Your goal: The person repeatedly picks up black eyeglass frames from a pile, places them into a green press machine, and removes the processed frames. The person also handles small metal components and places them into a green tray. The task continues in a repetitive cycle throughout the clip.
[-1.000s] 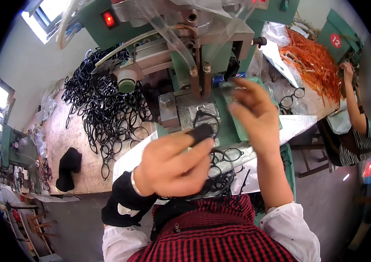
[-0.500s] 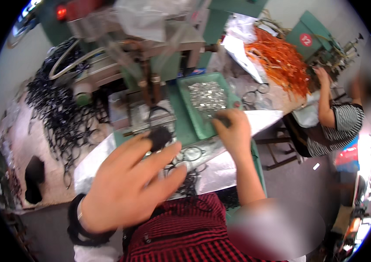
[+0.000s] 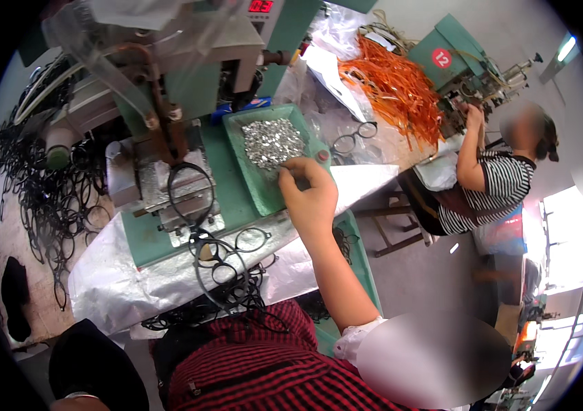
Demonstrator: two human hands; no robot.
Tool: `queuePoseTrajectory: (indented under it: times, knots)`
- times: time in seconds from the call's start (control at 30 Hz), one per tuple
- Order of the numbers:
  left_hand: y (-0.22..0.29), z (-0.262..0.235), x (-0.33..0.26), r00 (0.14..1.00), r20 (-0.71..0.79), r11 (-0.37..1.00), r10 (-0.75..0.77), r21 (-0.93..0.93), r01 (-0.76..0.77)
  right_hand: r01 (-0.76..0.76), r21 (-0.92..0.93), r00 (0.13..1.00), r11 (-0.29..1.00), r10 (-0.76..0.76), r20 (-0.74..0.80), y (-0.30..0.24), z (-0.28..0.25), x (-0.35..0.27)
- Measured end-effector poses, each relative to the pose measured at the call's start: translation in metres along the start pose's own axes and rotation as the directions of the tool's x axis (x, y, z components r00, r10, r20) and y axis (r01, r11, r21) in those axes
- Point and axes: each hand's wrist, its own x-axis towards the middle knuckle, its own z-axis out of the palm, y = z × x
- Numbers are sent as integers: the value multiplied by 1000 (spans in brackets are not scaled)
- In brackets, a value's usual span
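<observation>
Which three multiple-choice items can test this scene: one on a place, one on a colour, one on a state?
1. Where is the right hand?
A. at the green tray of small metal parts
B. on the floor
C. on the orange strips

2. What colour are the strips on the far bench?
A. blue
B. orange
C. white

3. How is the black glasses frame on the machine?
A. hanging from a hook
B. folded in a box
C. lying flat on the machine bed

Answers: 1 A, its fingertips pinch at the near edge of the tray; 2 B, they are bright orange; 3 C, it lies flat on the metal plate.
</observation>
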Motion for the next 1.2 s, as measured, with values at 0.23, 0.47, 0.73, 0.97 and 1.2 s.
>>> queuePoseTrajectory:
  times: [0.23,0.47,0.73,0.97,1.2]
  knots:
    - [-21,-21,-53,974,-203,982,-105,137,134,15,76,1000,997,-16,9,26,1,-5]
    - [-201,85,-210,292,-527,523,-798,-365,771,-10,82,997,997,16,-69,22,-46,-35]
    - [-226,105,-145,792,-278,670,-543,425,608,111,391,952,914,-210,220,-106,6,15]
    - [-216,100,-142,727,-583,592,-363,458,663,-131,662,965,738,-57,255,-109,37,-1]
    - [-146,62,-60,171,-689,693,-704,-615,375,-327,803,921,498,-24,390,-133,41,2]
